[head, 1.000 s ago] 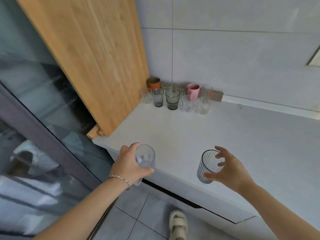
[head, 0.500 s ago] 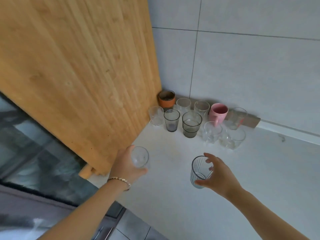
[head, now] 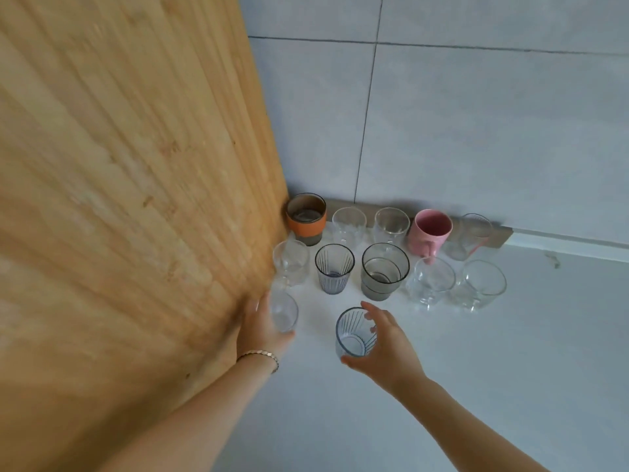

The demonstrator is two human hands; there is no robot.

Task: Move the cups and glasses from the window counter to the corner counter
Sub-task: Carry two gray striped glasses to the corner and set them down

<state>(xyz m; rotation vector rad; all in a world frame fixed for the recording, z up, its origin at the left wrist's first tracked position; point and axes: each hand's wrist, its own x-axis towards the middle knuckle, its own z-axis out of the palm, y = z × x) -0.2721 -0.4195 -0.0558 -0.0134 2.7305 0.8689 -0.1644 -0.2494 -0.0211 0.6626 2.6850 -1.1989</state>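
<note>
Both your hands have carried their glasses forward to the corner cluster since half a second ago. Your left hand (head: 260,323) grips a clear glass (head: 283,311), partly blurred against the wooden board (head: 136,185). Your right hand (head: 386,349) holds a ribbed glass (head: 354,333), empty, low over the counter (head: 476,386); contact unclear.

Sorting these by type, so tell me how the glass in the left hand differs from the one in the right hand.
The glass in the left hand is plain and clear; the glass in the right hand has dark vertical lines and a bluish tint. The left one sits beside the wooden board, the right one farther out. Both are upright, empty and gripped.
</note>
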